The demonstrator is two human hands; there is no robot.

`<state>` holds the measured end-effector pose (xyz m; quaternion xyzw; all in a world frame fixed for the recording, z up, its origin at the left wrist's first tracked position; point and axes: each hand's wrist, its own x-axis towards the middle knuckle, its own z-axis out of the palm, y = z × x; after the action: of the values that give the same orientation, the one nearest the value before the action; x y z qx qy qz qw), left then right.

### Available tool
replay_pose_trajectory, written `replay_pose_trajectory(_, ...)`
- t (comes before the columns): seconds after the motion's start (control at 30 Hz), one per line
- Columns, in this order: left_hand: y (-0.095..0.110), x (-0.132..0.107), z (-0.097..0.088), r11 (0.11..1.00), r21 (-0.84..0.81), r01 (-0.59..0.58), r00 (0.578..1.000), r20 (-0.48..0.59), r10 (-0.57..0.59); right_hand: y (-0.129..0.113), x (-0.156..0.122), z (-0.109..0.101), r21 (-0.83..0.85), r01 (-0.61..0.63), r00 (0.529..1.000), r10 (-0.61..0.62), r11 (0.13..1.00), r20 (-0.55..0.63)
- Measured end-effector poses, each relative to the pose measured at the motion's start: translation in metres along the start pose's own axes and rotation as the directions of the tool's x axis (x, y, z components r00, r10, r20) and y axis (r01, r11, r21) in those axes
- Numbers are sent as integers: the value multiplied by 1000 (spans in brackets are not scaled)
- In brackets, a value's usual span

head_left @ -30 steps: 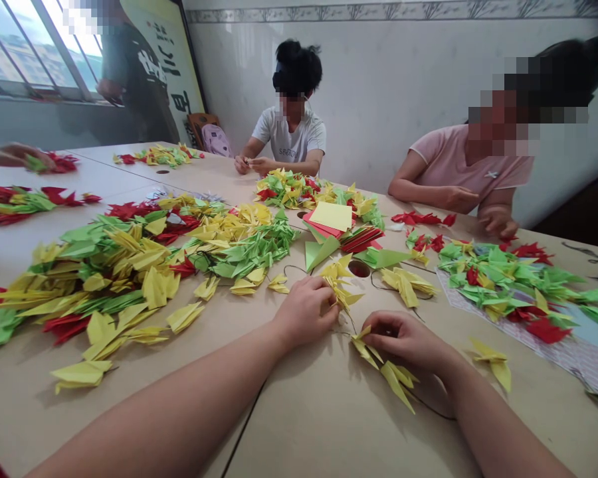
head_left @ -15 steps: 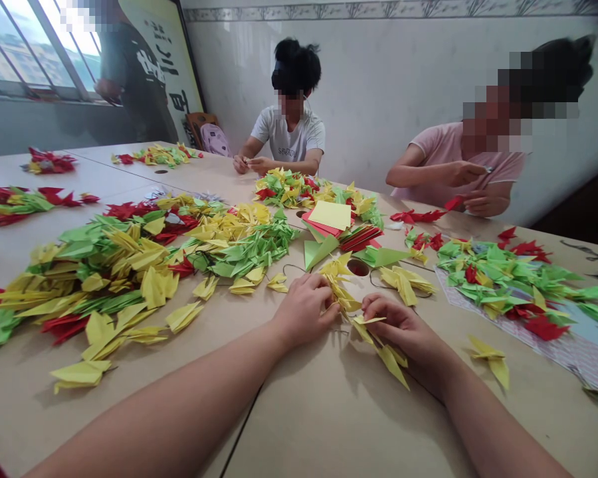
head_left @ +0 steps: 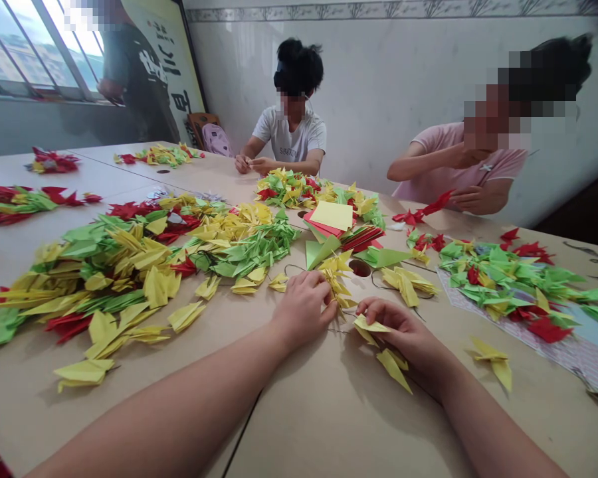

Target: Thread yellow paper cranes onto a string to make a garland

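Observation:
My left hand [head_left: 305, 304] is closed, thumb and fingers pinching the end of a bunch of yellow paper cranes [head_left: 337, 269] near the table's middle. A dark thread runs from there toward my right hand [head_left: 403, 335], whose fingers close around a yellow paper crane [head_left: 371, 324]. Another yellow crane [head_left: 395, 369] hangs just below that hand, over the table. Beyond my hands lies a stack of square paper [head_left: 333, 214] in yellow, red and green. A few yellow cranes [head_left: 407, 284] rest beside a round hole [head_left: 359, 267] in the tabletop.
A large heap of yellow, green and red cranes [head_left: 114, 265] spreads on the left. Another pile [head_left: 503, 279] lies on patterned paper at right. Across the table [head_left: 299, 411] sit two people [head_left: 292, 133] handling small pieces; a third person [head_left: 134, 73] stands by the window.
My right hand has drawn slightly away from my left, widening the gap with the thread across it. The person in pink has raised one hand. My left hand stays nearly still.

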<state>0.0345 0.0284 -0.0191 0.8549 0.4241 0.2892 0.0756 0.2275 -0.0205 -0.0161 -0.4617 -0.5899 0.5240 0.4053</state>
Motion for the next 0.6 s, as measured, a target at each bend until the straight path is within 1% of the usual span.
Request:
replay_pose_trajectory(0.1,2,-1,-2,1000,-17,-5,999,-36,5,0,1,1,-33,39,999,-40,999,-27)
replay_pose_trajectory(0.13,3,-1,-4,999,-30,-23,998,-51,21,0,1,2,-42,53,998,-55,998,-39)
replay_pose_trajectory(0.17,4,-1,-6,997,-47,-57,997,-56,55,0,1,3,-49,63,997,-66,997,-49)
replay_pose_trajectory(0.23,7,-2,-10,981,-88,-173,985,-18,172,-1,1,6,-45,63,996,-66,997,-56)
replay_pose_trajectory(0.3,10,-3,-12,950,-129,-285,955,49,293,-1,1,8,-24,33,998,-34,999,-45)
replay_pose_trajectory(0.33,10,-3,-12,938,-139,-319,941,75,331,-1,1,9,-10,12,1000,-12,1000,-25)
replay_pose_trajectory(0.4,10,-3,-10,929,-141,-342,929,99,357,-1,0,11,21,-27,999,26,999,30)
replay_pose_trajectory(0.5,8,-1,-6,928,-141,-346,926,110,362,-2,0,12,63,-88,992,82,994,96)
replay_pose_trajectory(0.6,7,0,-5,929,-164,-330,935,78,346,-6,-1,13,103,-136,988,127,985,84)
